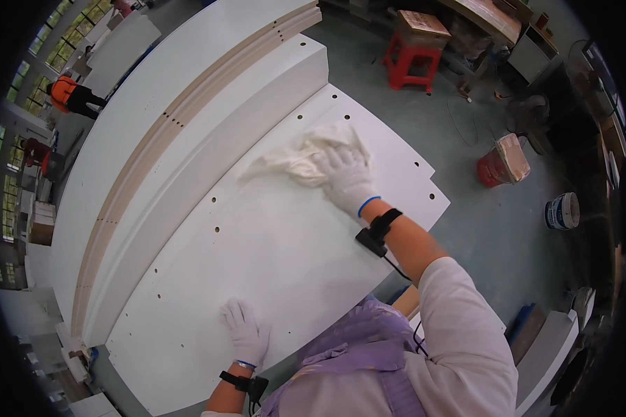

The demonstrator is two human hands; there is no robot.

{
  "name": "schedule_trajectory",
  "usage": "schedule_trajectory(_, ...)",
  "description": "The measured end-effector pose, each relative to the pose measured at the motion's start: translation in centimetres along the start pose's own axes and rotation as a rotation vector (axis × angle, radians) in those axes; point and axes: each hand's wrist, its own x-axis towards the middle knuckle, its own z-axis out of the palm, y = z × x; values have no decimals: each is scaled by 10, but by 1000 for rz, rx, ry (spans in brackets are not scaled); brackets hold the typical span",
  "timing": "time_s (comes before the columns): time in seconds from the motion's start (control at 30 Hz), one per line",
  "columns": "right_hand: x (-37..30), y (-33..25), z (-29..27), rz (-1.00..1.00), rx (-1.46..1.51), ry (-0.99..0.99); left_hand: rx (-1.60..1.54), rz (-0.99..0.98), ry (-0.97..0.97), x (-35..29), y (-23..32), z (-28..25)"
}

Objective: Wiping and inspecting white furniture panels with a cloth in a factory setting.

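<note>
A large white panel (271, 250) with small dark holes along its edges lies in front of me. My right hand (346, 177), in a white glove with a blue cuff, presses a crumpled cream cloth (302, 161) against the panel's far part, its fingers over the cloth. The cloth trails off to the left and is partly blurred. Near the panel's close edge rests my left hand (247, 336), also gloved in white, lying flat with its fingers stretched out and nothing in it. Both wrists carry black strapped devices.
A curved white piece with a wood-coloured band (135, 154) rises along the panel's left side. To the right on the floor stand a red stool (412, 59), a red bucket (492, 170) and a white-and-blue bucket (562, 212). A person in an orange top (64, 92) is at far left.
</note>
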Motion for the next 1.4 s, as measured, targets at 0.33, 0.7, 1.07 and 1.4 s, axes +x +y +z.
schedule_trajectory(0.33,9,104,-93,249,214,127,109,119,94,80,68,5)
schedule_trajectory(0.7,-76,-13,-13,-423,342,-53,205,15,-33,80,63,10)
schedule_trajectory(1.07,-190,193,-57,572,337,191,140,28,58,77,57,20)
schedule_trajectory(1.4,-254,152,-49,425,526,-811,54,146,274,77,64,13)
